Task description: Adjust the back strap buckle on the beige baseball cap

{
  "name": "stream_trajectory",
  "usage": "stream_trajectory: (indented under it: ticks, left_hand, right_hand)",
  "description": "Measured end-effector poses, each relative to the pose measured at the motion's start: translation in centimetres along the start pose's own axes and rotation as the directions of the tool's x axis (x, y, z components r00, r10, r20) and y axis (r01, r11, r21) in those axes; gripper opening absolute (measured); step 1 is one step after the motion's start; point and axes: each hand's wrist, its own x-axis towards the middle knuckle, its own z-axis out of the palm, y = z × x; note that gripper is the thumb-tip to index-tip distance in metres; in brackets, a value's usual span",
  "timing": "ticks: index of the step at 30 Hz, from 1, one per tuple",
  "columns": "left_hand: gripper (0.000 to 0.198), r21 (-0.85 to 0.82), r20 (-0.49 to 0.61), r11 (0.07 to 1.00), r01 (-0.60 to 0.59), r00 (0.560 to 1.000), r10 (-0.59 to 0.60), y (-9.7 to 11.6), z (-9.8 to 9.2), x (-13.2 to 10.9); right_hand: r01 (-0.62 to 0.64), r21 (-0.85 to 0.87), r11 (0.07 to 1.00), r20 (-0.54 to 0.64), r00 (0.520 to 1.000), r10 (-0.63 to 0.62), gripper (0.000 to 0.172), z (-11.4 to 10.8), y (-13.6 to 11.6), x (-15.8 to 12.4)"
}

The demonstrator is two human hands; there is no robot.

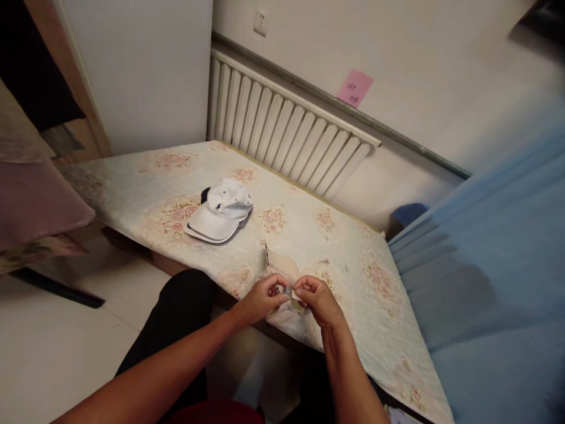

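Note:
A beige cap (282, 265) rests at the mattress's near edge, its back turned toward me. My left hand (263, 299) pinches a small metal buckle (288, 290) on the cap's back strap. Close beside it, the thumb and fingers of my right hand (320, 300) are closed on the strap (296, 294). Part of the cap is hidden under my hands. Farther left on the mattress lies a stack of caps, with a white cap (225, 203) on top and darker brims showing beneath.
The mattress (304, 227) has a floral cover. Behind it a white radiator (282, 123) runs along the wall, with a pink paper (355, 88) above. A blue curtain (489, 235) hangs at the right. Pink cloth (39, 200) is at the left.

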Motion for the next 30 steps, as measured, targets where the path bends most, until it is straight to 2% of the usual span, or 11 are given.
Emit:
stream_trajectory:
  ticks: [5,17,21,30]
  left_hand:
    - [0.021,0.005,0.007,1.0,0.008,1.0,-0.008,0.77,0.09,-0.19]
    - [0.02,0.007,0.008,1.0,0.004,1.0,-0.004,0.52,-0.02,-0.19]
    - [0.021,-0.04,0.016,0.999,0.015,1.0,-0.015,0.33,0.05,-0.21]
    - [0.022,-0.094,0.004,0.995,0.022,1.0,-0.022,0.2,0.0,-0.12]
  right_hand:
    - [-0.004,0.018,1.0,-0.006,1.0,0.004,0.021,0.29,0.08,0.03]
    - [0.025,0.113,0.993,-0.024,0.999,-0.022,0.022,0.87,0.34,0.14]
    - [0.016,0.089,0.996,-0.036,0.999,-0.013,0.021,1.02,0.31,0.01]
    - [0.06,0.165,0.984,-0.074,0.996,-0.049,0.018,1.01,0.87,-0.03]
